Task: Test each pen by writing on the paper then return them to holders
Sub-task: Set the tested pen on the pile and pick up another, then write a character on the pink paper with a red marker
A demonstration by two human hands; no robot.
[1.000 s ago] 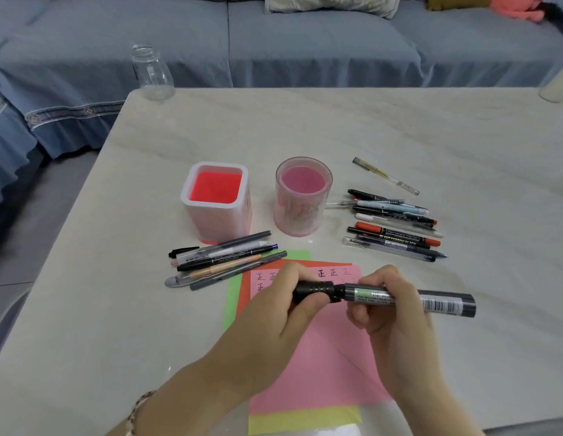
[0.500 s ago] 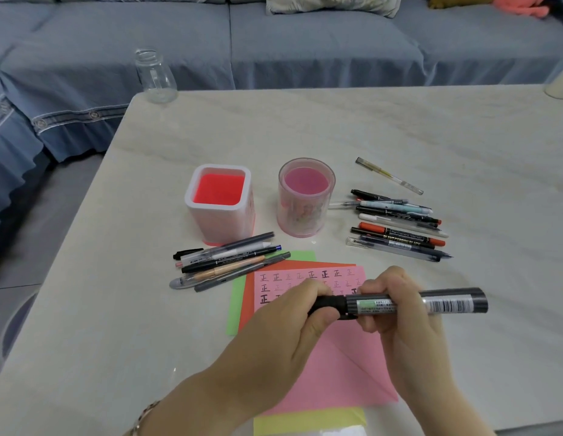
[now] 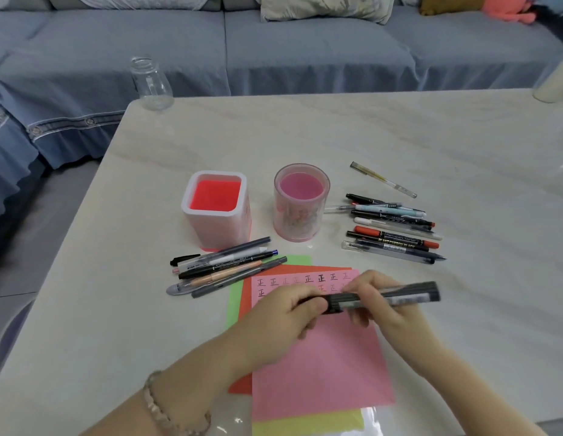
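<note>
Over the pink paper [image 3: 321,366] near the desk's [image 3: 305,130] front edge, a black marker [image 3: 412,298] lies level between both hands: the left hand [image 3: 283,313] curls round its dark cap end and the right hand [image 3: 390,316] grips the labelled barrel. Toward the middle of the desk stand the square white holder [image 3: 215,221] and, just to its right, the round pink holder [image 3: 300,215]. One bunch of pens [image 3: 223,265] lies in front of the square holder and a second bunch [image 3: 393,231] beside the round one, while a glass jar [image 3: 151,84] stands at the far left corner.
</note>
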